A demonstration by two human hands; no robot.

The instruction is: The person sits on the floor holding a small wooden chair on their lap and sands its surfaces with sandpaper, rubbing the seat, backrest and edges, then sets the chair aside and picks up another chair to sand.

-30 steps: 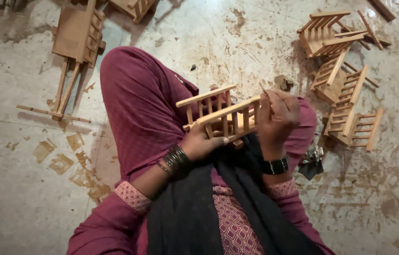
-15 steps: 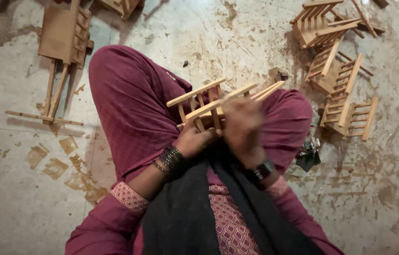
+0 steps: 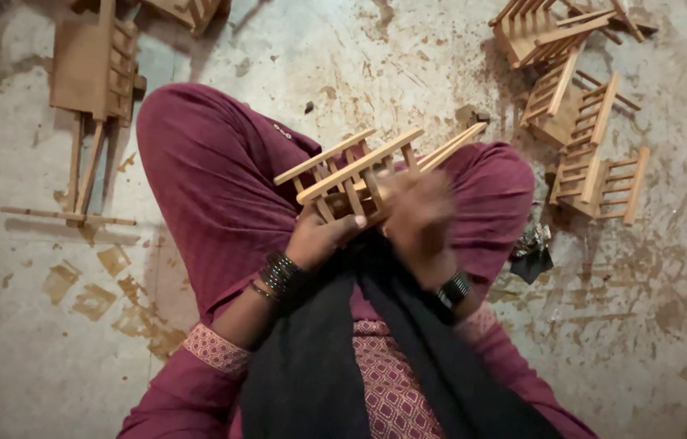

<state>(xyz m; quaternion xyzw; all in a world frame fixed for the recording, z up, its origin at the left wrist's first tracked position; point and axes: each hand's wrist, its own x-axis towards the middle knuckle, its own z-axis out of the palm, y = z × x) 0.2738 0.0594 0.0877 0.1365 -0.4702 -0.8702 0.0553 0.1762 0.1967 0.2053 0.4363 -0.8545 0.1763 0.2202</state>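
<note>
Stained floor; hands (image 3: 376,223) apparently gripping rack (image 3: 359,175)

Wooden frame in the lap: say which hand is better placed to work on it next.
Probably the right hand. The left hand grips the wooden frame from below, steadying it. The right hand, blurred, is at its front edge and looks freer.

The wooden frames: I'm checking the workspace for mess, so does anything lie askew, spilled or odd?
Yes. Small wooden frames lie tumbled in a loose heap at upper right on the stained floor, tilted at different angles. Another piece lies at upper left. The left hand and right hand hold one frame tilted.
</note>
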